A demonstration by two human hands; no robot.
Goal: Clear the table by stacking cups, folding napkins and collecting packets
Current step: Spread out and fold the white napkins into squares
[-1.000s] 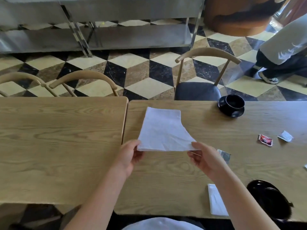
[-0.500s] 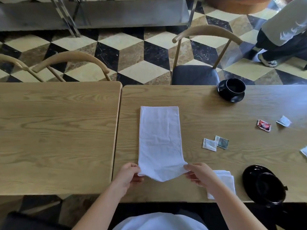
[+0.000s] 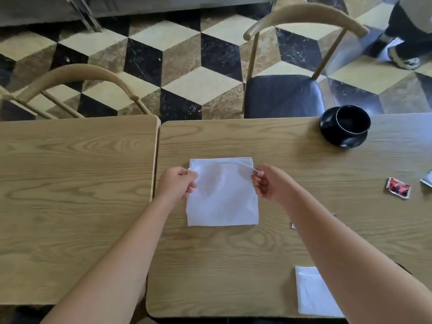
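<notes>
Two hands folding white napkin point(image 3: 222, 202) at table point(image 3: 233, 265) centre.
Near edge, at 6 o'clock half a second ago, now arriving at 12; left hand point(image 3: 176, 184) and right hand point(image 3: 268, 183) pinching its corners; half-fold nearly closing.

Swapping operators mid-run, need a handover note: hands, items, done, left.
Left hand and right hand each pinch a corner of the white napkin, its near half being folded over onto the far edge; the fold is not laid flat yet.
A folded napkin lies at the near right edge of the table.
The black cup sits on its saucer at far right, unstacked.
The red packet lies loose at the right, uncollected.
Left: finish this fold, stack cups, collect packets.
</notes>
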